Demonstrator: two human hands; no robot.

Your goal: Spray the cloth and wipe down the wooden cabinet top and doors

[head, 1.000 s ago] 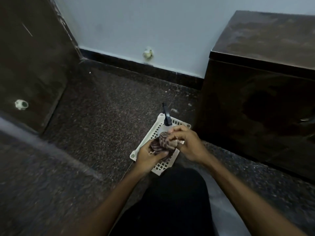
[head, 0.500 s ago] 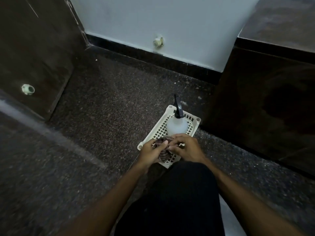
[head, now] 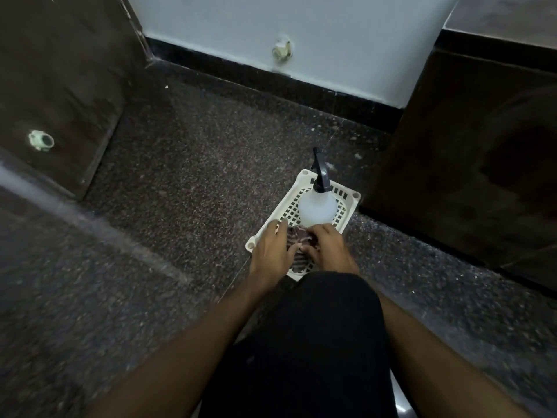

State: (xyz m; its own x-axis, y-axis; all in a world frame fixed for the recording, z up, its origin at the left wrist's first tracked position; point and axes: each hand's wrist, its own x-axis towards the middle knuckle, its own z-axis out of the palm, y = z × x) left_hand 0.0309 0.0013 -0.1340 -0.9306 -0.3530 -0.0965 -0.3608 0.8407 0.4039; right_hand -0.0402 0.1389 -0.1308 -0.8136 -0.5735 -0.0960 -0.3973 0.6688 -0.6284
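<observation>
Maroon cloth [head: 297, 236] is now sinking into the white basket [head: 346, 212] at lower centre; I'm watching left hand [head: 272, 251] and right hand [head: 327, 247], fingers still pinching it, spraying unstarted.

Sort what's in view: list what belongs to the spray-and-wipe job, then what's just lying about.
For the job:
cloth, under both hands
left hand
right hand
spray bottle, upright in the basket
wooden cabinet, at right

Just there:
white basket, holding bottle and cloth
wall fitting
round fitting on the left panel
</observation>
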